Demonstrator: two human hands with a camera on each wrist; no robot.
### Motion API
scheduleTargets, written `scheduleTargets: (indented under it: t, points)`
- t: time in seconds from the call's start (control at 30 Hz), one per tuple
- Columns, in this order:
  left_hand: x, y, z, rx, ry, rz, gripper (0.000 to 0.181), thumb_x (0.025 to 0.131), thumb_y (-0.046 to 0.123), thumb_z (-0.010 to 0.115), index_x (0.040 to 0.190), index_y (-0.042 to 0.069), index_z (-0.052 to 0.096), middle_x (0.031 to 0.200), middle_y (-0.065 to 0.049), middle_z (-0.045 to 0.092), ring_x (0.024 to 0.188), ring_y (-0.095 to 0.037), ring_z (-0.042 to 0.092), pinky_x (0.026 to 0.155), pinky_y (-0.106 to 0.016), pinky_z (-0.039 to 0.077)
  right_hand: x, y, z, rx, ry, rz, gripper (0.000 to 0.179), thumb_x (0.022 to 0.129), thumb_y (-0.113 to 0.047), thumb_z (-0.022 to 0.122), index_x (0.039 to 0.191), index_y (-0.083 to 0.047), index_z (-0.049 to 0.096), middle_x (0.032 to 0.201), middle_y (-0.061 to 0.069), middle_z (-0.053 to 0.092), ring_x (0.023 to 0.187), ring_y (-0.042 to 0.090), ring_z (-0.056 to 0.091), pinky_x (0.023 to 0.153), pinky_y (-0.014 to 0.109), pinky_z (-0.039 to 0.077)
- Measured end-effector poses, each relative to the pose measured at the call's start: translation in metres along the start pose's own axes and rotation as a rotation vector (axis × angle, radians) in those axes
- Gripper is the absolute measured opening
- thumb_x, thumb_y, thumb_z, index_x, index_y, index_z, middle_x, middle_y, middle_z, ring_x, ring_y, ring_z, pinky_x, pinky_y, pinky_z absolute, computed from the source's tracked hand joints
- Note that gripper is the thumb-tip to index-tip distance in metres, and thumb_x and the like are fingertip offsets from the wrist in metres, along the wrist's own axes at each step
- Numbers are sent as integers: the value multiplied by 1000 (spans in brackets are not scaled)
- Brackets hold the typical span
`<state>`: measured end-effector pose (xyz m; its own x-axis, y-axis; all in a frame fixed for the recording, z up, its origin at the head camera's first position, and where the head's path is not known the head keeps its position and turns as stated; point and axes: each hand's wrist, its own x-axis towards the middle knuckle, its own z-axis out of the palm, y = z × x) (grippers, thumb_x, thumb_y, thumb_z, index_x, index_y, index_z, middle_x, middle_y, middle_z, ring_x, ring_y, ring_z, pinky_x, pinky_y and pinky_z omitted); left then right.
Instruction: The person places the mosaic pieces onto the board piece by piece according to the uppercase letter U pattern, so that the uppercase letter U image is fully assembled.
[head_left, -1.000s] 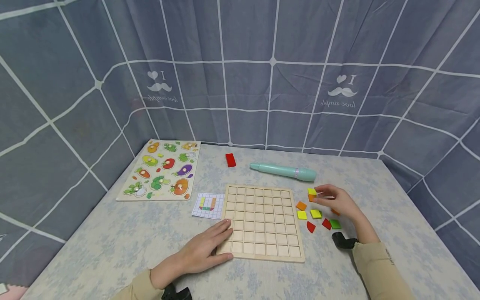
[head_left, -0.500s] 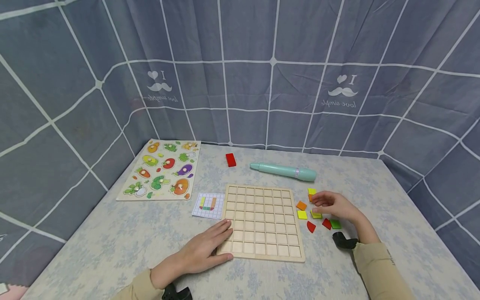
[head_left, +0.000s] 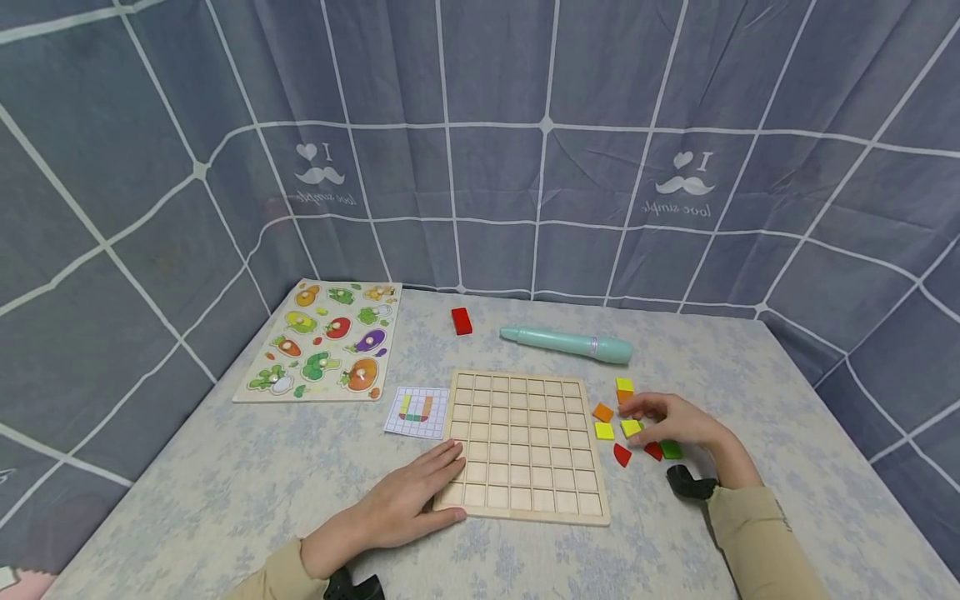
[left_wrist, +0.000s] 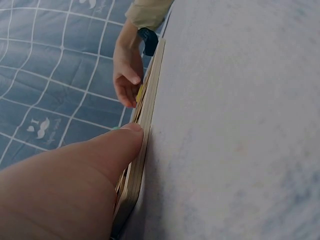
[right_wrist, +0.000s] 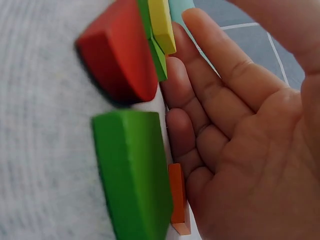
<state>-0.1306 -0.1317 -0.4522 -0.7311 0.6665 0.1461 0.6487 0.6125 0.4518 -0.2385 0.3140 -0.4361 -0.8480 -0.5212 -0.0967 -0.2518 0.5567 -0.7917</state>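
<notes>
My left hand lies with straight fingers over the lower left edge of a wooden grid board. Its thumb rests along the board's front edge in the left wrist view. To the board's right, my right hand hovers over scattered coloured blocks, fingers loosely bent. Its fingertips are beside a yellow block, which sits over green pieces. A red rounded block, a green block and an orange block show close by the palm, none gripped.
A pattern card touches the board's left side. Behind it lies a vegetable puzzle. A red block and a teal pen-shaped tool lie beyond the board. More loose blocks sit along its right edge.
My right hand has moved down toward me, away from the far yellow and orange blocks, to the nearer yellow block. My left hand has stayed still on the board.
</notes>
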Motion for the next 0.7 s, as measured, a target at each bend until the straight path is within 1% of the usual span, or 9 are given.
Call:
scheduleTargets:
  t: [0.27,0.53,0.7]
  points:
    - [0,0,-1,-6,-10,-2,69,94,49,50,142,2,39,152,-10,27,141,-21,19,110,-39,28,0,0,0,7,-3,25,46,77,-16,78,116,1,61,117,17,59,93,22,51,78,27,46]
    - [0,-1,0,-24,-3,-7,68,94,49,51,143,3,40,152,-9,27,141,-19,19,110,-39,28,2,-2,0,-16,18,53,40,78,-18,77,112,-1,64,110,13,59,87,22,48,72,29,46]
    - [0,-2,-1,-41,3,1,69,93,50,51,142,3,41,152,-8,28,141,-19,20,110,-39,28,0,-2,2,-24,36,74,38,78,-19,77,109,-2,65,108,12,60,83,19,48,69,28,45]
